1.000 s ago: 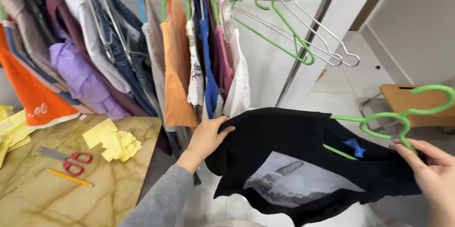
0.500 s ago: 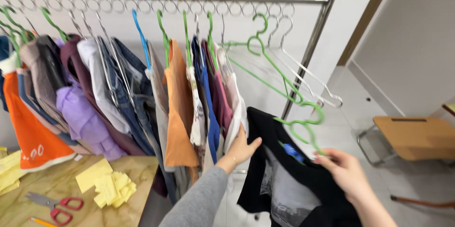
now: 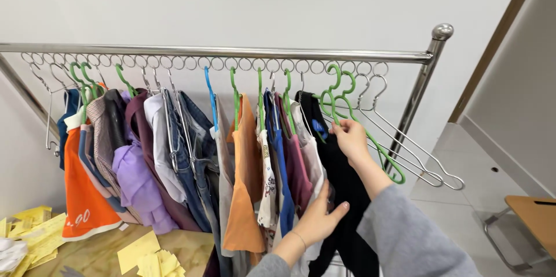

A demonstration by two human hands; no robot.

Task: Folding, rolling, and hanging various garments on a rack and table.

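Observation:
A black shirt [image 3: 343, 196] hangs on a green hanger [image 3: 331, 98] near the right end of a steel clothes rail [image 3: 231, 52]. My right hand [image 3: 351, 138] grips the hanger's neck at the shirt's collar, just under the rail's rings. My left hand [image 3: 321, 213] is lower down, fingers pressed against the black shirt's left side and the pale garment [image 3: 311, 155] beside it.
Several garments fill the rail: orange [image 3: 84, 190], lilac [image 3: 136, 181], denim [image 3: 194, 161], orange top [image 3: 243, 196]. Empty green and wire hangers [image 3: 405, 155] hang at the right by the rail's post [image 3: 423, 86]. Yellow paper slips [image 3: 145, 257] lie on a wooden table. A chair [image 3: 530, 213] stands at right.
The black shirt, spread out low between my hands a second ago, has been lifted up to the rail. My right hand rose with the hanger; the view tilted upward.

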